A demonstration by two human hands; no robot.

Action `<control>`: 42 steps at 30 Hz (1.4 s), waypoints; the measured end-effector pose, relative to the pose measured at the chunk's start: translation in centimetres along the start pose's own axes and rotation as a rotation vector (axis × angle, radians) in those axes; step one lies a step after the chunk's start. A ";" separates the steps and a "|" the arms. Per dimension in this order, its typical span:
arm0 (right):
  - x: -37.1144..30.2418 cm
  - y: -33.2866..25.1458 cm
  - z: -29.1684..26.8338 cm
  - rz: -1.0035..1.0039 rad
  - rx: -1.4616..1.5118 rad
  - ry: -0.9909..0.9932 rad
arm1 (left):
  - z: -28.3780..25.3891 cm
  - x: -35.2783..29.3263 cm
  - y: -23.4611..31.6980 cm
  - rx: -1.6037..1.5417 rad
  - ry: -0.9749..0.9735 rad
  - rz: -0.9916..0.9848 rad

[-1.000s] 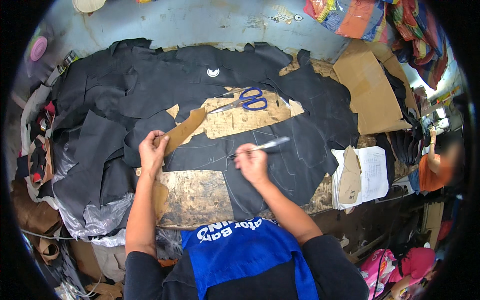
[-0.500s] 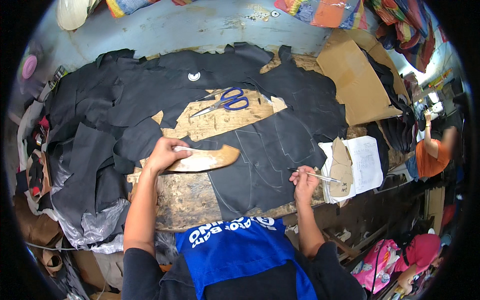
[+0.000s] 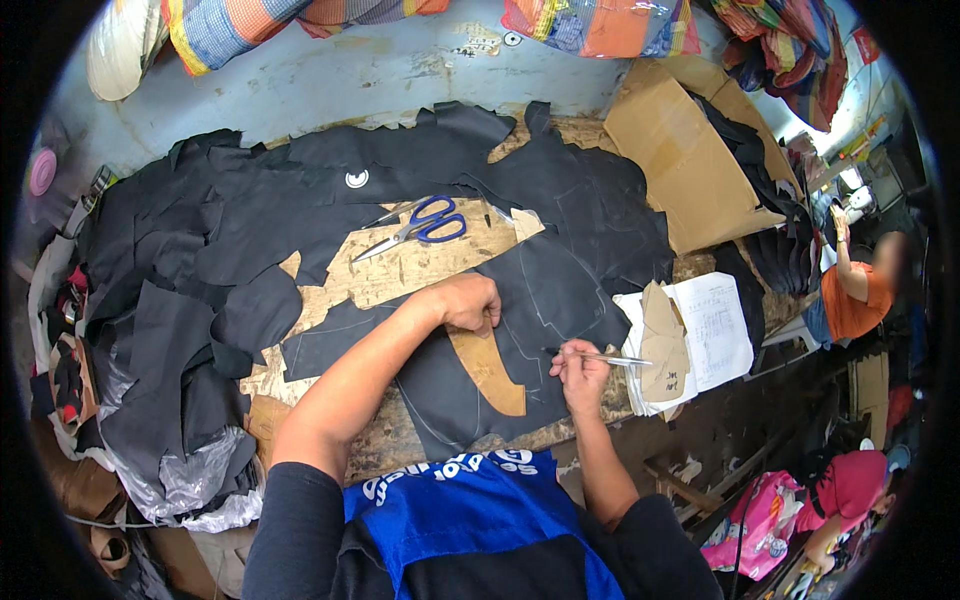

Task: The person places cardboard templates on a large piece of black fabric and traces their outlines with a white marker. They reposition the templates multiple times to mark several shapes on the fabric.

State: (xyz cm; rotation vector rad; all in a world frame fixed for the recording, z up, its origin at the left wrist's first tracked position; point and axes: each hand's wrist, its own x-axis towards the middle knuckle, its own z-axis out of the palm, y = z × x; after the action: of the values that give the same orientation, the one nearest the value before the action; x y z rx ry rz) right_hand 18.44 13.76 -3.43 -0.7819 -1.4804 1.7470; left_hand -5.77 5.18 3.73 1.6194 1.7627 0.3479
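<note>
My left hand point(image 3: 468, 303) is closed on the upper end of a tan pattern template point(image 3: 490, 375), which lies against a black leather-like sheet point(image 3: 425, 385). Its fingertips are partly hidden under the hand. Pale outlines of shapes are drawn on the sheet. Just right of the template, my right hand point(image 3: 580, 380) grips a slim silver pen point(image 3: 615, 360), its dark end pointing left over the sheet. Beyond my left hand, blue-handled scissors point(image 3: 420, 226) lie partly spread on the bare wooden tabletop point(image 3: 400, 275).
Rumpled black sheets point(image 3: 180, 250) cover the table's left and far sides. At the right lie an open notebook point(image 3: 718, 325) and another tan template point(image 3: 663, 345). A cardboard box point(image 3: 685, 160) stands far right. A person in orange point(image 3: 860, 290) and one in pink point(image 3: 845, 495) are farther right.
My left hand has carried the template rightward and turned it from sideways to pointing toward me, over the marked sheet. My right hand still holds the pen. The whole view has shifted slightly.
</note>
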 end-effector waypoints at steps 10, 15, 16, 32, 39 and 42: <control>11.4 -3.7 -0.8 -0.295 -0.498 0.214 | 0.0 -6.2 0.5 -0.081 0.398 0.362; 18.0 -4.1 0.0 -0.103 -1.143 0.285 | 4.3 -11.2 -0.8 0.056 0.316 0.066; 18.8 -3.9 0.3 -0.098 -1.146 0.275 | 5.3 -11.8 -1.0 0.033 0.348 0.020; 1.3 -4.7 7.5 -0.371 -1.088 -0.450 | 7.7 -26.2 -7.2 0.349 1.310 -0.674; -1.7 -2.8 7.5 -0.440 -1.081 -0.335 | 2.3 -30.4 -10.8 0.193 0.850 -1.397; -0.3 -2.8 6.5 -0.309 -1.066 -0.241 | 0.7 -31.2 -9.3 0.157 1.041 -1.210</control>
State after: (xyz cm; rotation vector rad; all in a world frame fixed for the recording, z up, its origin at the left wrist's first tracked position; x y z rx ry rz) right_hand 13.71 10.19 0.36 -0.7700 -2.5676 0.7449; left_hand -13.45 -26.24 7.17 0.0902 3.1918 0.4719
